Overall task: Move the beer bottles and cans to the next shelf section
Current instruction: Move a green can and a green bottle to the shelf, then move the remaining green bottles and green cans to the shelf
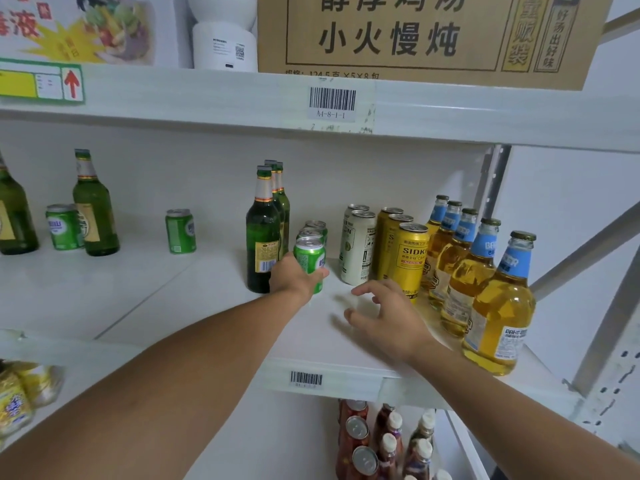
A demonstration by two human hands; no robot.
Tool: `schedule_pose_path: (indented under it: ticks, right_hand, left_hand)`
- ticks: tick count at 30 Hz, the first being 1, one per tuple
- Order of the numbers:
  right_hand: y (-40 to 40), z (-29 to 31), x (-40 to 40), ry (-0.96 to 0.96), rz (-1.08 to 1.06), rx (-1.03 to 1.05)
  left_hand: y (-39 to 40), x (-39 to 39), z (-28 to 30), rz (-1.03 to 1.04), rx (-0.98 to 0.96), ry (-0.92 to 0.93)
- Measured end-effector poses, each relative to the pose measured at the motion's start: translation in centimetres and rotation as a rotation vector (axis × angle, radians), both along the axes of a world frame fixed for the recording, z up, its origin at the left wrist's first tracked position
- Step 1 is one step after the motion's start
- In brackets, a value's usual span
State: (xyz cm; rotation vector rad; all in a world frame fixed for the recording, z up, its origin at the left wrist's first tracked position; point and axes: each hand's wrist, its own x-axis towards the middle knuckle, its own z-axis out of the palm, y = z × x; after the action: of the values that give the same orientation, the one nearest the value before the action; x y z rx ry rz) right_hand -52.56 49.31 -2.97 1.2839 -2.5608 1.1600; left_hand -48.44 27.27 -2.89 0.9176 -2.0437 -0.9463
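Three short green cans stood in a file at mid-frame on the white shelf; the front green can, silver-topped with white lettering, was gripped by the left hand, fingers wrapped round its lower body. It stood upright, just right of the dark green bottles.

Right hand: hovered over the bare shelf board right of centre, fingers spread wide and lightly bent, holding nothing, just in front of the yellow cans.

Stock on the same section, centre to right of the frame:
- dark green bottles, three, gold neck foil, yellow labels, one behind another;
- white tall cans, two;
- yellow cans, three, front one marked SIDK;
- amber bottles with blue neck labels, five, in a diagonal row toward the lower right.

Stock at the left of the frame, well apart from the above:
- green bottles, two, one whole, one cut by the frame edge;
- green cans, at least two: a lone green can and one beside the bottle.

Upper shelf: brown carton with printed characters, white cylinder. Barcode label on the shelf edge.
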Motion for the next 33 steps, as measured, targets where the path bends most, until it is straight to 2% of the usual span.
schedule_pose_path:
  ticks: [5,8,15,19,28,33]
  right_hand:
    - [0.6,0.9,0.4,-0.008,0.004,0.007]
    - [0.7,1.3,0.6,-0.006,0.016,0.005]
    - [-1.8,1.2,1.8,0.012,0.102,0.01]
    - [-4.6,1.1,3.1,0.007,0.215,0.017]
    - [-12.8,1.2,9.0,-0.018,0.504,-0.056]
    - [-16.6,1.3,14.0,-0.041,0.588,-0.052]
  left_hand:
    - [0.2,1.5,-0.3,-0.042,0.009,-0.039]
    - [0.3,3.6,-0.9,-0.095,-0.037,-0.001]
    - [-0.9,11.8,0.0,-0.18,-0.149,-0.049]
    - [-2.4,17.4,1.1,-0.083,-0.235,-0.19]
    - [-4.5,32.1,3.1,0.193,-0.228,-0.375]
    - [-6.0,38.2,3.3,0.268,-0.223,-0.392]
